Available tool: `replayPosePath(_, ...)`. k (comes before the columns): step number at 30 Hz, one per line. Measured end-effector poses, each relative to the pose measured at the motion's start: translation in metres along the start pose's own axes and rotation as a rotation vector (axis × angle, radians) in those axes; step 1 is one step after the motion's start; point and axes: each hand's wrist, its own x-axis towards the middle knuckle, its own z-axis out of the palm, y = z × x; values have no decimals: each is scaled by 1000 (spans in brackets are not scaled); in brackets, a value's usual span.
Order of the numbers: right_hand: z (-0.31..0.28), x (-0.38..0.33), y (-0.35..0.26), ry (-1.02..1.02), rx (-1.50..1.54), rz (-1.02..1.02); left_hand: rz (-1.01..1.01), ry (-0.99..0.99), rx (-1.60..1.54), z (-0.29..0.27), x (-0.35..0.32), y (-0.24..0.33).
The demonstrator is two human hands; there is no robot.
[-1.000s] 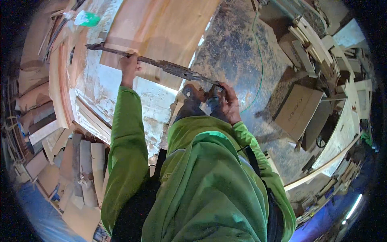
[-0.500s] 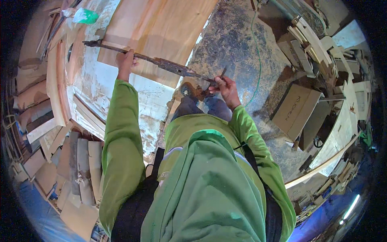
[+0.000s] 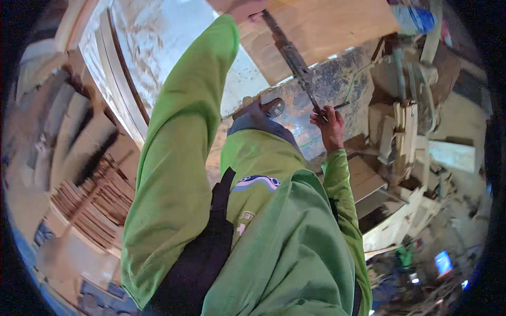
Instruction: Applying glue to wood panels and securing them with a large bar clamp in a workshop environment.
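A long, dark metal bar clamp [image 3: 291, 52] slants across the upper middle, over a broad wooden panel [image 3: 342, 23]. My right hand [image 3: 331, 129] is closed around its near end, by a short crossbar handle. At the top edge, my left hand [image 3: 245, 8] grips the clamp farther along the bar. Part of that hand is cut off by the frame, and the clamp's far end is out of sight. Beneath the panel, a whitish, stained work surface [image 3: 158, 31] shows.
My shoe [image 3: 275, 107] is beside the table's near edge. Cardboard boxes [image 3: 363, 176] and upright wood strips [image 3: 405, 126] are on the right. Stacked thin boards [image 3: 95, 208] and curved grey pieces [image 3: 66, 129] fill the left. A blue plastic bag [image 3: 421, 20] lies at the far right.
My view has swung to the left-hand side's table and stacks, with some blur. The clamp, earlier nearly crosswise, now points away from me more steeply, still in both hands.
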Motion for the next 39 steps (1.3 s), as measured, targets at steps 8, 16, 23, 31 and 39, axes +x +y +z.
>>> replayPosePath(8, -3, -1, -4, -66, -118, 130, 74, 79, 30, -8, -19, 6)
replayPosePath(16, -11, 1, -17, -221, -1213, -232, 130, 127, -27, -38, -60, 1)
replayPosePath(23, 5, 6, -23, -53, -589, 129, 70, 162, -30, -30, -51, 2)
replayPosePath(31, 11, -1, -31, -131, -1196, 2, 85, 202, -99, -28, -48, -21)
replayPosePath(39, 23, -3, -35, -87, -1845, -59, 97, 203, -96, -24, -56, -22)
